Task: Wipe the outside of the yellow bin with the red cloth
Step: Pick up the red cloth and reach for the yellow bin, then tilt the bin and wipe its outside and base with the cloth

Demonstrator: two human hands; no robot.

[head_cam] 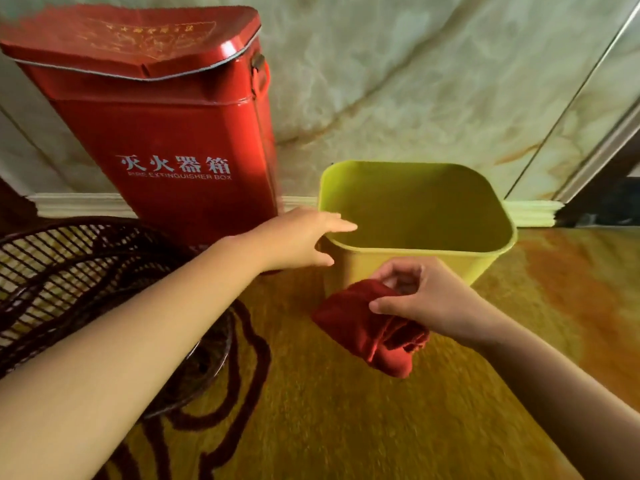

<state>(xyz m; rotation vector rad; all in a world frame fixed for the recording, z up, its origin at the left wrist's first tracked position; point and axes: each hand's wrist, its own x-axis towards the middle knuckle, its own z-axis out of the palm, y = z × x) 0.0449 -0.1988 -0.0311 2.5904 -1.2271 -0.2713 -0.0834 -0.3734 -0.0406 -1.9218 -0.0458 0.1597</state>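
Standing upright on the patterned floor, the yellow bin sits just right of frame centre, open top toward the camera, interior bare as far as visible. Wall and baseboard lie behind it at 12 o'clock.

Left hand: reaches in from 8 o'clock, fingers spread and extended. Index finger lies over the bin's near-left rim corner; thumb sits below, against the outer wall. Hand is wide, not closed around anything; whether it presses on the rim cannot be told.

Right hand: enters from 4 o'clock, thumb and fingers pinched on the red cloth. Cloth is bunched and hangs below the hand, at 6 o'clock from the bin. Its upper edge overlaps the bin's near outer wall in view; actual contact cannot be confirmed.

Surroundings: red fire extinguisher box, white lettering on its front, stands at 10 o'clock from the bin, just beside it. Dark wire fan guard lies at 9 o'clock, partly under the left forearm.
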